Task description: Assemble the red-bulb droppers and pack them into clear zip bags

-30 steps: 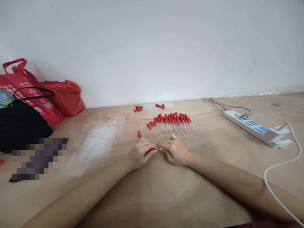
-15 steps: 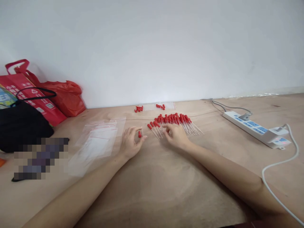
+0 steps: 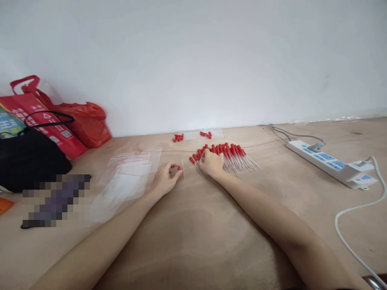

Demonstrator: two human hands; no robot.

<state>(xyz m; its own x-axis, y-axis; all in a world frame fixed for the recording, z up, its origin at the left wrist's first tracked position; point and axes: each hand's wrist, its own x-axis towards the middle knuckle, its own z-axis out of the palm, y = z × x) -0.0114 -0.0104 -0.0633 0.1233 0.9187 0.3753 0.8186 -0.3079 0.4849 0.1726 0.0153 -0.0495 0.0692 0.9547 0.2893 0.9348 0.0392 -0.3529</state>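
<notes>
My left hand (image 3: pixel 165 178) rests by the plastic bags, its thumb and fingers closed on a small red rubber bulb (image 3: pixel 179 168). Just right of the fingertips, a thin clear tube (image 3: pixel 183 170) lies on the table. My right hand (image 3: pixel 212 162) is over the left part of a row of red-bulbed droppers (image 3: pixel 234 155), fingers curled down among them. Whatever those fingers may pinch is hidden. Two droppers (image 3: pixel 193 161) show just left of that hand, tubes slanting toward me.
Clear zip bags (image 3: pixel 130 177) lie left of my left hand. Loose red bulbs (image 3: pixel 177 137) and a bag of clear tubes (image 3: pixel 192 135) sit by the wall. A power strip (image 3: pixel 326 161) with a white cable (image 3: pixel 341 213) is at right; red bags (image 3: pixel 87 125) and a black bag (image 3: pixel 33 161) at left.
My right hand has moved left along the dropper row, its fingers now over the bulbs. The left hand has closed its thumb and fingers on the red bulb. The view has shifted slightly.
</notes>
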